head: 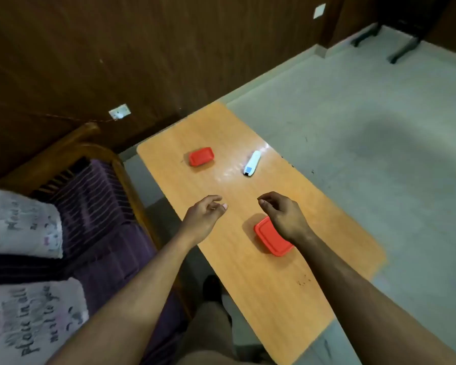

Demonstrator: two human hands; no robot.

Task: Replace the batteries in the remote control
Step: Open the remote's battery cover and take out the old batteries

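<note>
A white remote control (252,163) with a blue patch near its closer end lies on the orange wooden table (274,285), toward the far right side. A small red box (201,156) with its lid on sits to the remote's left. A second red lidded box (270,238) rests nearer to me. My right hand (283,216) hovers over this box's far corner, fingers loosely curled and holding nothing. My left hand (204,214) hangs over the table's left part, fingers apart and empty. No batteries are visible.
A wooden sofa (90,180) with a purple striped cushion and printed pillows (21,222) stands left of the table. Grey floor (366,154) lies to the right and beyond. A dark wood-panelled wall (142,61) runs behind the table's far end.
</note>
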